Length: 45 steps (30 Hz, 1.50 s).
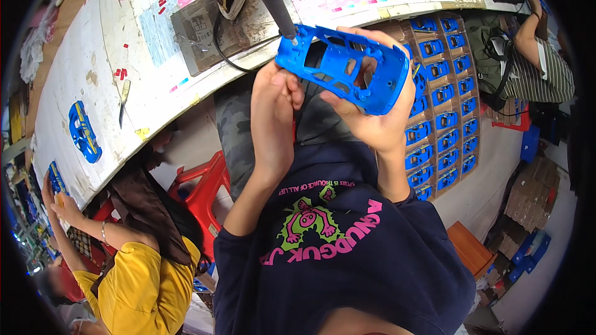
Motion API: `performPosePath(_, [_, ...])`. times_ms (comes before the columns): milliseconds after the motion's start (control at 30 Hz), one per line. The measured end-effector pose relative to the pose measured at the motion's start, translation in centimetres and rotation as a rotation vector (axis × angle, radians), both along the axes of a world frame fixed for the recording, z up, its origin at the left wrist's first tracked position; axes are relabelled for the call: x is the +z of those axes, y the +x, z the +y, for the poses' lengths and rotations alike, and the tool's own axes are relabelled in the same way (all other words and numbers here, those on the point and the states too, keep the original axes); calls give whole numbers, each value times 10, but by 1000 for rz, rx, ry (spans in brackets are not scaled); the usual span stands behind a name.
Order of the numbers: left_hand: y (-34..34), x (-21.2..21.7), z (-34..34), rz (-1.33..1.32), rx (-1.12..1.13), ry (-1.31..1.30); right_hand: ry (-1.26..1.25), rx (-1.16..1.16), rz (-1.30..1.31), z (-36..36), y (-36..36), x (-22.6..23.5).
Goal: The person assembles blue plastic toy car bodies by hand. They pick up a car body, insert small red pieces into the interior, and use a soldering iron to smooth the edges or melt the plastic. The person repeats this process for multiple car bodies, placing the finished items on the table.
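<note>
A blue plastic toy car body (388,92), hollow with open window gaps, is held tilted above the table's near edge. My right hand (379,118) is closed around its right end, thumb on the near side and fingers along the far side. At the left end, my left hand (276,96) has its fingers curled against the near lower corner; part of its grip is hidden behind the shell. The tip of a dark metal rod (276,3) meets or overlaps the left end of the car body; whether it touches, I cannot tell.
The rod's machine stands on a worn metal plate (189,37) with a black cable. Left lie small red pieces (120,74), a craft knife (125,99) and another blue car body (84,131). Several blue bodies fill a cardboard tray (439,155). Co-workers sit left, in yellow (133,273), and right (546,68).
</note>
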<state>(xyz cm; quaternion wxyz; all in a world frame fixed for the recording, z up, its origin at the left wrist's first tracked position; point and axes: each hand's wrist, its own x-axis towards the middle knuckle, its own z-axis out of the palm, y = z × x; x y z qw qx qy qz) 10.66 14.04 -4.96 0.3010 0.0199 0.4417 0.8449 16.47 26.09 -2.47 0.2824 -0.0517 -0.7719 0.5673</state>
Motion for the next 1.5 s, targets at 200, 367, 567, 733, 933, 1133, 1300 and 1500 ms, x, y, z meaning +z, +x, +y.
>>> performPosePath(200, [46, -15, -19, -56, 22, -195, -249, -53, -81, -19, 40, -29])
performPosePath(367, [77, -30, -43, 3, 138, -220, -595, -37, -133, -53, 76, -50])
performPosePath(567, [87, -34, -66, 398, 375, -345, -1289, 123, -213, -76, 76, -59])
performPosePath(733, [77, -19, -69, 911, 372, -450, -1980, 460, -271, -85, 67, -76])
performPosePath(933, [75, -7, -54, 966, 371, -366, -2360, 718, -115, -87, 74, -102])
performPosePath(1133, [77, -9, -55, 1004, 422, -415, -2261, 636, -238, -83, 77, -101])
performPosePath(1300, [72, -4, -60, 978, 367, -747, -2274, 848, -159, -90, 74, -101])
performPosePath(1500, [47, -8, -104, 628, 483, -292, -1809, 1041, -364, -106, 54, -77])
